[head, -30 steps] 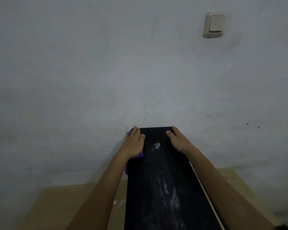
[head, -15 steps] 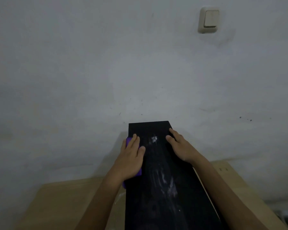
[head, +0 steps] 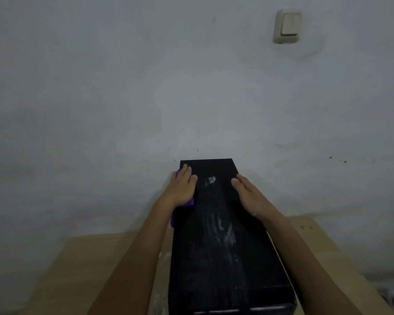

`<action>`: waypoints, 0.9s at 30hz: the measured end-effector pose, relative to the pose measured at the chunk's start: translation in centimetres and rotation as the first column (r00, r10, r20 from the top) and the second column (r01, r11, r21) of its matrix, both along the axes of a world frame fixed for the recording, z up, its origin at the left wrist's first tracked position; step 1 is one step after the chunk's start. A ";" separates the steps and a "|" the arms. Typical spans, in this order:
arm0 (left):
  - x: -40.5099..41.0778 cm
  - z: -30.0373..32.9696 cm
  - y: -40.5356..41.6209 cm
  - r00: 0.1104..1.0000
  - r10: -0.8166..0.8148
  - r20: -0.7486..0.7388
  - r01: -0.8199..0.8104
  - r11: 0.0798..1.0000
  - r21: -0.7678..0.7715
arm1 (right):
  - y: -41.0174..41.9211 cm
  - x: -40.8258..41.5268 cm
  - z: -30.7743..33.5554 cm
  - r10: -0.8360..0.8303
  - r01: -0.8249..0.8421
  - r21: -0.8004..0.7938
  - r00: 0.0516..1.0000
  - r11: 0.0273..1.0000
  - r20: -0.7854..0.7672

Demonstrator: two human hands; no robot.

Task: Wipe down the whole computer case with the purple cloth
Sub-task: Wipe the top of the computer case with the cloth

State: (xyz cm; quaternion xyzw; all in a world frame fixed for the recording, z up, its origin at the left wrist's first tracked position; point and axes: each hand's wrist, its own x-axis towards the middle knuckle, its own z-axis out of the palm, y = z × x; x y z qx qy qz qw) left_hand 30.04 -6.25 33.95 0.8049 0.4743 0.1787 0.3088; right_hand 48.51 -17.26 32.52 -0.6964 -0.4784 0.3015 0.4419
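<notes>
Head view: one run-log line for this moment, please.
left hand presses purple cloth on computer case left edge | right hand flat on top | dust streaks remain

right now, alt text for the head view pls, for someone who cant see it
A left hand presses a purple cloth on the far left edge of a black computer case, while the right hand rests flat on its right side. Pale smears streak the top; the case stands on a wooden surface by a grey wall.
</notes>
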 end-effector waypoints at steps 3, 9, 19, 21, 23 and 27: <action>0.4 0.2 0.6 1.000 0.007 -0.015 -0.007 0.999 0.039 | -1.1 -0.2 -0.2 0.004 -0.004 0.000 1.000 1.000 -0.003; -2.7 0.0 -6.7 0.999 0.000 0.051 0.000 1.000 0.010 | -2.0 -0.7 -0.1 0.020 -0.020 -0.008 0.999 1.000 0.036; -7.0 -0.4 -18.0 1.000 -0.016 0.027 0.014 0.999 0.044 | -2.5 -1.4 0.8 0.009 -0.008 -0.017 0.997 1.000 0.073; -6.2 -0.1 -16.8 1.000 -0.026 -0.015 0.026 0.999 0.025 | -3.2 -1.5 1.2 0.011 -0.009 -0.027 0.998 1.000 0.065; -5.3 0.2 -14.9 0.999 -0.027 -0.026 0.028 0.999 0.031 | -4.3 -1.9 1.2 0.016 -0.014 -0.033 0.998 0.999 0.066; -4.3 0.3 -11.2 1.000 -0.013 0.013 0.013 1.000 0.015 | -7.8 -3.0 1.1 0.026 -0.025 -0.035 0.999 0.999 0.034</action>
